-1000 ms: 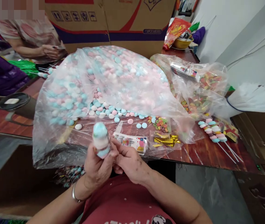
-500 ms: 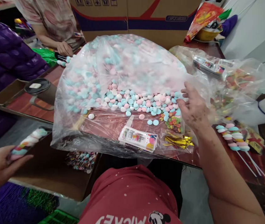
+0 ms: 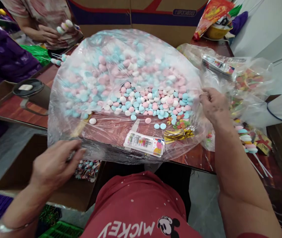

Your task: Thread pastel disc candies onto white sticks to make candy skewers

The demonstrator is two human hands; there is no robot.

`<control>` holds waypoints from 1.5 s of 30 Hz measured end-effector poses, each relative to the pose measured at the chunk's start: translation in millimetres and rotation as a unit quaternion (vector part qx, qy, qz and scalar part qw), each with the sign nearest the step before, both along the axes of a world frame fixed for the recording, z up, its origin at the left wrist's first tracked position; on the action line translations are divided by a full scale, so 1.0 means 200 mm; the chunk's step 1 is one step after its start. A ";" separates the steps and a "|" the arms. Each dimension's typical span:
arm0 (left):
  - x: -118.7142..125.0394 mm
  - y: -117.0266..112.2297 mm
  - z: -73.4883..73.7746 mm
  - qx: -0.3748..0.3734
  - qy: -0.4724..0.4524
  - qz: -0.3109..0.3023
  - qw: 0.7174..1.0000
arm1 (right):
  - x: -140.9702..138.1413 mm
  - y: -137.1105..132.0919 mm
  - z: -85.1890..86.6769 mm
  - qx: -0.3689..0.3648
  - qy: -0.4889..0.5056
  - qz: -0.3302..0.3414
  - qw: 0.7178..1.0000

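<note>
A large see-through plastic bag [image 3: 59, 132] lies spread over the table, heaped with pink, white and pale blue marshmallow-like candies [image 3: 146, 104]. At its right edge, my right hand [image 3: 214, 106] has its fingers pinched on the plastic. My left hand [image 3: 54, 162] is by the bag's near left edge, thumb and fingers apart; no skewer shows in it. Near the bag's front are a stack of printed labels [image 3: 144, 143], gold twist ties [image 3: 178, 135] and small coloured rings [image 3: 180, 124]. Below my left hand, a cardboard box [image 3: 64, 195] holds wrapped candy sticks [image 3: 88, 170].
Candy skewers [image 3: 246, 138] lie at the right, by bags of labels and gummy rings [image 3: 249, 79]. A lidded mug [image 3: 33, 92] stands on the left. Across the table, a co-worker's hands [image 3: 49, 34] hold a candy skewer. A big carton [image 3: 151, 19] blocks the back.
The wrapped candy skewer has left my left hand, which has moved right to the bag's edge. My right hand has closed on the plastic. The co-worker has raised a skewer.
</note>
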State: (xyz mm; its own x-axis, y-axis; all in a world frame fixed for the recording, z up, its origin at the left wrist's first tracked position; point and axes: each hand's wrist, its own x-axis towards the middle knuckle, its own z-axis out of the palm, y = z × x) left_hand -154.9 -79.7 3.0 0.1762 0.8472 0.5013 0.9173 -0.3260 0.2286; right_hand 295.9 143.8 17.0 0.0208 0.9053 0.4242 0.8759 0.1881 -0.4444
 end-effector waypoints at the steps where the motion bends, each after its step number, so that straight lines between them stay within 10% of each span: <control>1: 0.08 0.04 -0.01 0.014 0.006 -0.062 0.998 | -0.03 -0.07 0.02 0.029 -0.023 -0.004 0.999; 12: 0.61 0.32 -0.19 -0.119 0.061 -0.276 0.952 | -0.39 -0.73 -0.16 -0.014 -0.056 0.331 0.942; 19: 0.61 0.36 -0.26 -0.124 0.058 -0.271 0.953 | -0.53 -0.77 -0.33 -0.013 -0.187 0.268 0.945; 30: 0.68 0.39 -0.14 -0.109 -0.044 -0.233 0.965 | -0.51 -0.76 -0.27 0.060 -0.096 0.250 0.962; 38: 0.73 0.45 -0.02 -0.381 -0.168 -0.240 0.877 | -0.46 -0.80 -0.27 0.112 0.012 0.281 0.953; 45: 0.76 0.45 0.01 -0.369 -0.241 -0.224 0.869 | -0.46 -0.81 -0.24 -0.093 0.233 0.231 0.940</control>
State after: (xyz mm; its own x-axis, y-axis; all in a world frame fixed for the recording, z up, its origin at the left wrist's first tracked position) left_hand -2.8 10.7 4.3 0.4917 0.8697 -0.0420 0.4755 -0.2277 0.8497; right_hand 203.0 -17.8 -30.1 -0.2487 0.9209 0.3002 0.4213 0.3819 -0.8226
